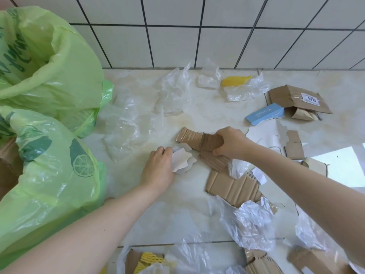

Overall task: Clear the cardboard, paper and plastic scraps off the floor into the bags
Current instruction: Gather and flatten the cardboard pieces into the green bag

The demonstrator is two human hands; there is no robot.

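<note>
My right hand grips a strip of corrugated cardboard lying on the pale floor at the middle of the view. My left hand pinches torn white paper scraps just left of it. Two green plastic bags stand at the left: the far bag gapes open, the near bag has lemon prints. Another flat cardboard piece lies below my right hand. Clear plastic film is spread between the bags and my hands.
More clear plastic lies at the lower right. A torn brown box with a label, a blue carton and a yellow scrap sit near the tiled wall. White paper and cardboard bits lie at the right.
</note>
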